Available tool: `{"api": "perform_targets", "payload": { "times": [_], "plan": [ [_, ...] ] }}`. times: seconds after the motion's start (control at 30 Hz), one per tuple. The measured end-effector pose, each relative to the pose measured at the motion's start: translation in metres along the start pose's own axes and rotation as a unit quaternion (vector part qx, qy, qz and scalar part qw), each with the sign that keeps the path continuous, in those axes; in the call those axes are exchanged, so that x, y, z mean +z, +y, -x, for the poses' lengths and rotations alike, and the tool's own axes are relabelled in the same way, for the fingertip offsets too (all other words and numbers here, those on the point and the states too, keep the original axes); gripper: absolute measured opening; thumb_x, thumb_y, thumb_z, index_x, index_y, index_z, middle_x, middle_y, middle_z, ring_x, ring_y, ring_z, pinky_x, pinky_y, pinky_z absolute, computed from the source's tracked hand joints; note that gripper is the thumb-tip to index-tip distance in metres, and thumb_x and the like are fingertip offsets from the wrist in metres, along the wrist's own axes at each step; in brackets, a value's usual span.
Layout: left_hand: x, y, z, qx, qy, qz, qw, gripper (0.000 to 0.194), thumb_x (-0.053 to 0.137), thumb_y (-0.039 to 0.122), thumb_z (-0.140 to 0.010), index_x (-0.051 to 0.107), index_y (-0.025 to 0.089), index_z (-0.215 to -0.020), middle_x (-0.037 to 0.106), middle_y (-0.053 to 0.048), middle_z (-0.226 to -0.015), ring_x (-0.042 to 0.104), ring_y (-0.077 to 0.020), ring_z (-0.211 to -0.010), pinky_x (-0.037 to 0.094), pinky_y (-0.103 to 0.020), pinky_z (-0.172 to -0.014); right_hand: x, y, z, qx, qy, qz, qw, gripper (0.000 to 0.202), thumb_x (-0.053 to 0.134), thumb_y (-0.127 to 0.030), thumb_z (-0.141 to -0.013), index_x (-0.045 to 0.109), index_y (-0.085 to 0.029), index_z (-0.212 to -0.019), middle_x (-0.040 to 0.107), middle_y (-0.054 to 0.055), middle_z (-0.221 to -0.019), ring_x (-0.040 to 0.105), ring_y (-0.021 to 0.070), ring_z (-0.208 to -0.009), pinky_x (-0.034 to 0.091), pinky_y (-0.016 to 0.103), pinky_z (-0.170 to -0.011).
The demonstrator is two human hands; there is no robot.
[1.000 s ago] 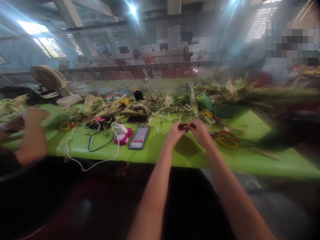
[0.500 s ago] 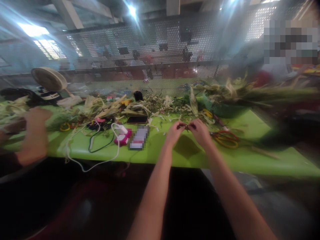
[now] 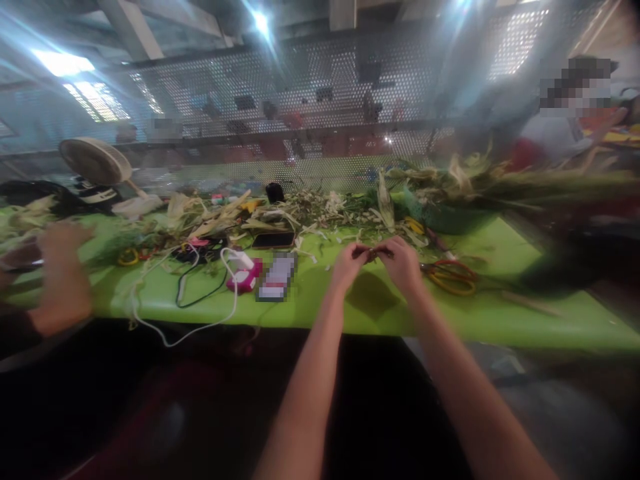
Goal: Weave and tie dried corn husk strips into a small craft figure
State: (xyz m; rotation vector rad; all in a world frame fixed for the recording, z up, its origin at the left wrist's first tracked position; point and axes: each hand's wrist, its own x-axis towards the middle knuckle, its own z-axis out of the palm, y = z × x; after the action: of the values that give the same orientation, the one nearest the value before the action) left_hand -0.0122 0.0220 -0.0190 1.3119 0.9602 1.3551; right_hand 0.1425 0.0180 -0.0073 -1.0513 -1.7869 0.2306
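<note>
A small dark piece [image 3: 372, 253] is held between the two hands, above the near part of the green tabletop [image 3: 300, 319], over a shadow [image 3: 373, 293]. The fingertips of the left hand [image 3: 349, 261] are pinched together on one end of it, and those of the right hand [image 3: 401, 259] on the other; the hands are near each other but apart. What the piece is made of cannot be told, as it is too small and partly covered by the fingers.

For this close fingertip work, the piece is probably best gripped lightly by one hand and worked with small movements of the other, since something so slight could be snapped or dropped by a hard pull. Both wrists are best lowered toward the tabletop for steadiness. Care seems called for on the right, where the scissors [image 3: 453, 277] lie just beside the right forearm and could be knocked. If the piece is dropped, it could easily be lost among the pale scraps [image 3: 333, 203] strewn behind the hands, so the bare strip in front is better worked over.
</note>
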Motion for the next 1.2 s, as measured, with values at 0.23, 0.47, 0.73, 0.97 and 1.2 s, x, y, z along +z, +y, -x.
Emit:
{"api": "perform_targets", "payload": {
  "times": [0.23, 0.47, 0.73, 0.97, 1.2],
  "plan": [
    [-0.001, -0.002, 0.001, 0.044, -0.002, -0.075, 0.996, 0.021, 0.073, 0.029, -0.073, 0.063, 0.015, -0.085, 0.069, -0.005, -0.081, 0.063, -0.0145, -0.076, 0.049, -0.029, -0.076, 0.002, -0.003, 0.001, 0.011, 0.015, 0.040, 0.999, 0.016, 0.057, -0.020, -0.084, 0.072, -0.020, -0.082, 0.062, 0.008, -0.087, 0.060, 0.0223, -0.081, 0.046, 0.032, -0.071],
    [0.000, -0.003, 0.003, 0.070, 0.037, -0.190, 0.979, 0.005, 0.063, 0.021, -0.078, 0.064, 0.017, -0.082, 0.069, -0.004, -0.076, 0.064, -0.0146, -0.073, 0.049, -0.027, -0.072, 0.004, -0.003, 0.002, 0.005, 0.010, 0.026, 1.000, 0.013, 0.059, -0.025, -0.086, 0.071, -0.020, -0.084, 0.062, 0.007, -0.089, 0.060, 0.0205, -0.080, 0.047, 0.032, -0.070],
    [0.000, 0.000, -0.001, 0.041, 0.067, -0.054, 0.995, 0.008, 0.065, 0.017, -0.078, 0.066, 0.014, -0.085, 0.071, -0.005, -0.082, 0.066, -0.0146, -0.077, 0.051, -0.029, -0.079, 0.015, 0.003, -0.001, 0.180, 0.021, -0.216, 0.959, 0.059, 0.080, -0.045, -0.066, 0.059, -0.021, -0.115, 0.060, 0.004, -0.096, 0.057, 0.0182, -0.081, 0.048, 0.033, -0.073],
    [0.001, -0.001, -0.001, 0.081, 0.070, -0.117, 0.987, 0.006, 0.066, 0.017, -0.078, 0.067, 0.014, -0.083, 0.070, -0.005, -0.084, 0.063, -0.0147, -0.077, 0.051, -0.030, -0.077, 0.018, 0.001, -0.001, 0.226, 0.011, -0.327, 0.918, 0.044, 0.082, -0.041, -0.061, 0.063, -0.020, -0.095, 0.052, -0.006, -0.064, 0.050, 0.0118, -0.062, 0.043, 0.028, -0.063],
    [0.002, -0.001, 0.002, 0.205, 0.109, -0.238, 0.943, 0.003, 0.063, 0.015, -0.080, 0.066, 0.017, -0.079, 0.069, -0.007, -0.089, 0.062, -0.0158, -0.083, 0.050, -0.030, -0.079, 0.021, 0.003, -0.002, 0.231, 0.002, -0.361, 0.904, 0.043, 0.085, -0.043, -0.055, 0.063, -0.020, -0.084, 0.062, -0.003, -0.068, 0.059, 0.0141, -0.063, 0.052, 0.032, -0.065]
  ]
}}
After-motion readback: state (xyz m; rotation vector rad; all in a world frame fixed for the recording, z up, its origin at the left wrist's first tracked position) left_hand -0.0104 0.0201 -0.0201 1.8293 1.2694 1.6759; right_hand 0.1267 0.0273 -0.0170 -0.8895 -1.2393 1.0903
